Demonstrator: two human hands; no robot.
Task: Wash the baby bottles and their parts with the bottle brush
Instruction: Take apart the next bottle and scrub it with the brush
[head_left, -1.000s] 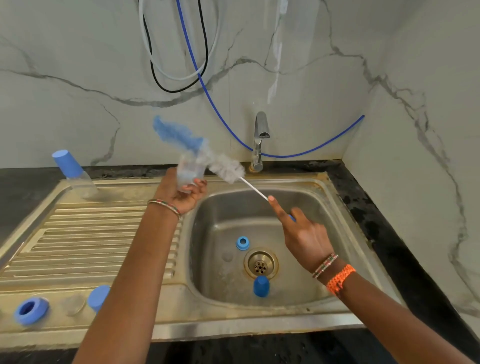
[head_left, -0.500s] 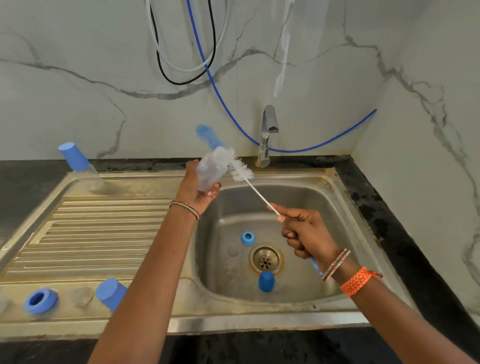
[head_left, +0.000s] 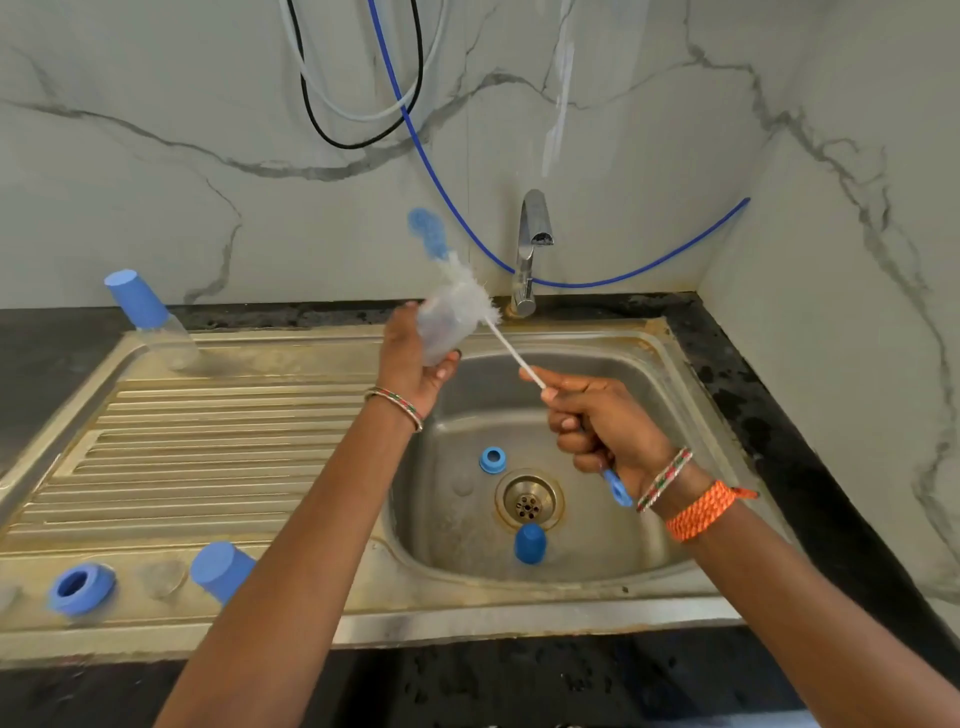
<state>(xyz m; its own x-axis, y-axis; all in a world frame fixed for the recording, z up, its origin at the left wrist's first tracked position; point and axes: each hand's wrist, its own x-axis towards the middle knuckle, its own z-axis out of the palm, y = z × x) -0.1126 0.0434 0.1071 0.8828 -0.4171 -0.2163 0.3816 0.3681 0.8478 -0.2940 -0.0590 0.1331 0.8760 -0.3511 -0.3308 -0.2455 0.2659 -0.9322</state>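
- Left hand (head_left: 413, 358): curled round a clear baby bottle (head_left: 441, 332), held up over the back left rim of the sink basin (head_left: 649, 395), tilted.
- Right hand (head_left: 605, 428): fist closed on the thin white handle of the bottle brush (head_left: 511, 353), thumb and forefinger pinching the shaft; blue handle end (head_left: 616, 487) sticking out below the fist.
- Brush: white bristles at the bottle, blurred; a blue tip (head_left: 427, 231) beyond them, up toward the wall. Cannot tell whether bristles sit inside the bottle or against it.
- In the basin: blue ring (head_left: 492, 460) just left of the drain (head_left: 528, 500); blue cap (head_left: 530, 543) just in front of the drain.
- On the draining board (head_left: 208, 441), far back corner: a second clear bottle (head_left: 169, 340) wearing a blue cap, leaning.
- On the front rim: a blue ring (head_left: 80, 587), a clear teat (head_left: 162, 578) beside it, then a blue cap (head_left: 221, 569) partly behind the left forearm.
- Tap (head_left: 530, 249) at the back of the basin, with no water visible.
- Dark worktop (head_left: 769, 415) round the sink.
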